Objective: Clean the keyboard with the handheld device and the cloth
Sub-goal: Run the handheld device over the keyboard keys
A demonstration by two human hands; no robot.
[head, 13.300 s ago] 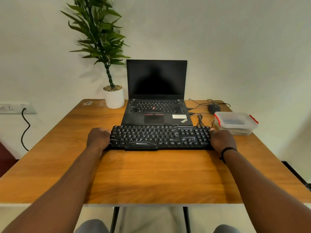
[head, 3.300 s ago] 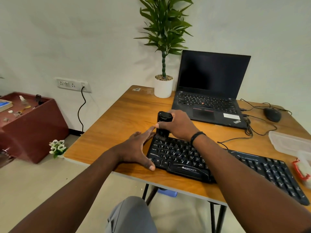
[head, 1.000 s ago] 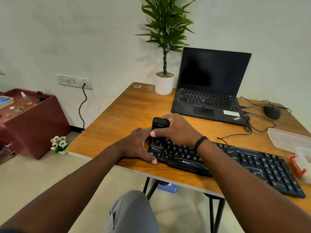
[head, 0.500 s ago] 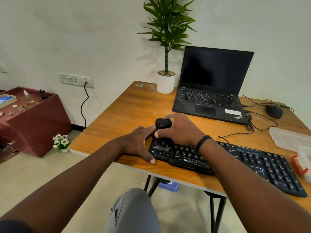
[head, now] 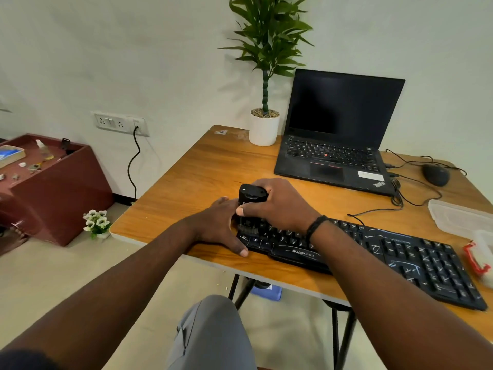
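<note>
A pale wall point(head: 133, 49) fills the upper frame, with a switch plate point(head: 120, 123) at left and a black cord point(head: 133, 166) hanging from it. A beige floor point(head: 53, 276) spreads lower left, where a maroon cabinet point(head: 61, 193) stands. The wooden counter point(head: 213, 169) on black legs point(head: 240, 289) occupies the centre and right.

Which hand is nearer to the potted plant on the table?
The right hand. It holds the handheld device over the keyboard's left end, closer to the potted plant. The left hand rests lower, at the keyboard's left edge.
</note>
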